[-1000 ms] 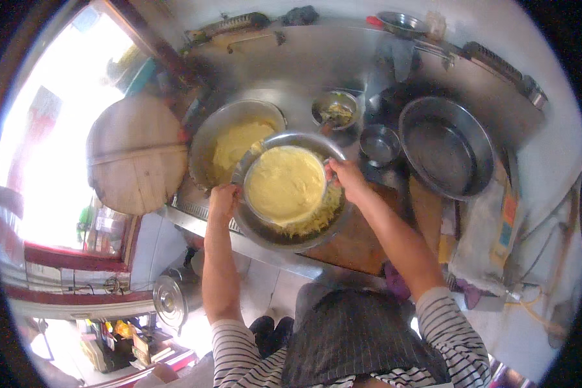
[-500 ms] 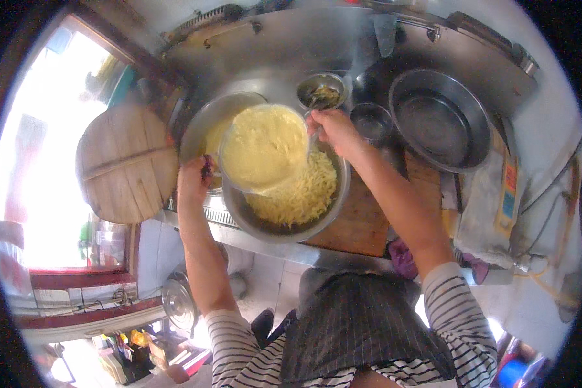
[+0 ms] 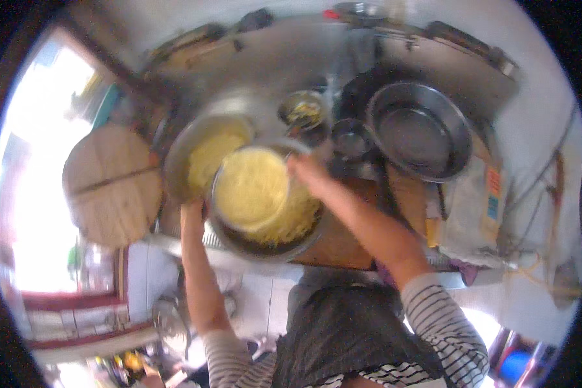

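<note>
pan [image 3: 222,217] held above bowl [image 3: 255,251]

the round pan, full of yellow food [image 3: 252,184], lay to the lower left of the right hand [image 3: 306,173], whose fingers were closed on its edge. the left hand [image 3: 193,211] was about as near, at its left side; blur hid whether it gripped. the pan faced mouth up, with no long axis.

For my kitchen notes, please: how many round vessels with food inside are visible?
4: the left basin, the held vessel, the large bowl beneath it, and the small bowl at the back. Others may be hidden.
</note>
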### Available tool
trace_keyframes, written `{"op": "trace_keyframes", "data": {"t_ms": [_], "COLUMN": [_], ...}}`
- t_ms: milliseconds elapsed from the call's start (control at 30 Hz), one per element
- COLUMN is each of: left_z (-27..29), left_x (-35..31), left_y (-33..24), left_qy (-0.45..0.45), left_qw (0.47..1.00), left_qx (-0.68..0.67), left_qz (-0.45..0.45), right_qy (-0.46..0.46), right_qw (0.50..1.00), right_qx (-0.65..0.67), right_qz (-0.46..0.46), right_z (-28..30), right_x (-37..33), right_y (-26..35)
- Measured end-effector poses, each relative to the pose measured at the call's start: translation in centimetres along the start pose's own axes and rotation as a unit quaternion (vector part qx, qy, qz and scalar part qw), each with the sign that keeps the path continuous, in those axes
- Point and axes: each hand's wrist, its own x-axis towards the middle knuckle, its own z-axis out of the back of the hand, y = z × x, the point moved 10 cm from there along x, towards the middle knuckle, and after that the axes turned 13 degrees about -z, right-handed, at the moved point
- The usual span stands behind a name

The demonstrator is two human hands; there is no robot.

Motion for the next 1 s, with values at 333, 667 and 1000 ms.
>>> {"op": "trace_keyframes", "data": {"t_ms": [333,667,1000], "left_z": [-7.4,-33.0,-58.8], "left_x": [-1.7,-1.2,-1.1], "left_y": [-7.1,-26.1,-5.1], "left_qy": [0.106,0.255,0.384], "left_qw": [0.989,0.955,0.92], "left_qx": [0.103,-0.058,0.063], "left_qz": [-0.022,-0.139,-0.04], "right_qy": [0.021,-0.143,-0.331], "right_qw": [0.986,0.966,0.93], "right_qx": [0.167,0.019,0.156], "right_qz": [-0.017,0.214,0.027], "right_z": [5.9,29.9,49.4], "right_x": [-2.7,-16.2,-9.4], "right_y": [1.0,20.0,1.4]}}
